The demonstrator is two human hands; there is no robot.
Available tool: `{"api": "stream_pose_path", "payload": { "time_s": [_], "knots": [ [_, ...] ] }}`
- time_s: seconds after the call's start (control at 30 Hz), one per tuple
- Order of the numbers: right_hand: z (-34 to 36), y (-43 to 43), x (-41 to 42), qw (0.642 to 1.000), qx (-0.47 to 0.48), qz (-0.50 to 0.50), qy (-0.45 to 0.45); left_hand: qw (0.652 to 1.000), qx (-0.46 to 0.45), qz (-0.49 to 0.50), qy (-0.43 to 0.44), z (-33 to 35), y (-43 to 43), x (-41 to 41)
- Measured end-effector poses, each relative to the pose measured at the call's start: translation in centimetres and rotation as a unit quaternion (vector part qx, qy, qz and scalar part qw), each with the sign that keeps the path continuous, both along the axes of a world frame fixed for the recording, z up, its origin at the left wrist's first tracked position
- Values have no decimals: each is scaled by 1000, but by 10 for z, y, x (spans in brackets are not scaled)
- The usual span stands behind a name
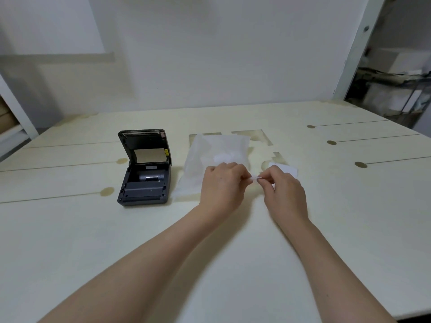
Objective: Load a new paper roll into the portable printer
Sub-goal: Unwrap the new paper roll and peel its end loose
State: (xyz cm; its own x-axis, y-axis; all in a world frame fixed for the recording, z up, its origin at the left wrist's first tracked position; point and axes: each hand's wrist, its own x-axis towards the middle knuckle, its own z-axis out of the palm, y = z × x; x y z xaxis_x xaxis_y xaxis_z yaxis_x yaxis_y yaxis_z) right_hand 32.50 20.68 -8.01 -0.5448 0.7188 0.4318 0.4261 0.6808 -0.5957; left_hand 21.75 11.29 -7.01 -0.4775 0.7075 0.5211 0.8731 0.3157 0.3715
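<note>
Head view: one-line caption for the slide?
Both hands, left hand and right hand, pinch a small white piece beside the open printer and white bag.

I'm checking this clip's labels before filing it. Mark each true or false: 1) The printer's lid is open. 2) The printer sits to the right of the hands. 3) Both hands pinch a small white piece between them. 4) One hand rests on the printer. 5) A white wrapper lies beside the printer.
1) True: the printer has its lid raised.
2) False: it sits to their left.
3) True: the left hand and right hand pinch a small white piece.
4) False: neither hand touches it.
5) True: the white wrapper lies to its right.
</note>
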Motion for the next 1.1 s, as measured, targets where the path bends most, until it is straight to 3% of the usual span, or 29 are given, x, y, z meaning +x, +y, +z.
{"api": "stream_pose_path", "payload": {
  "time_s": [0.27,0.5,0.63,0.87,0.93,1.0,1.1],
  "knots": [
    [-7,15,1,990,15,-142,4,991,22,134,20,-1,-33,-26],
    [-7,11,-5,983,11,-183,10,983,50,176,8,5,-51,-35],
    [-6,12,-6,985,-21,-168,19,984,48,146,-90,6,-53,-32],
    [21,9,-14,977,-38,-160,135,956,58,129,-258,22,-43,-48],
    [29,12,-25,981,-67,-144,112,950,36,143,-274,25,-32,-54],
    [32,20,-42,989,-106,-105,18,944,-1,160,-288,26,-18,-63],
    [28,23,-66,982,-156,-38,-100,899,-2,135,-416,26,0,-70]
  ]
}}
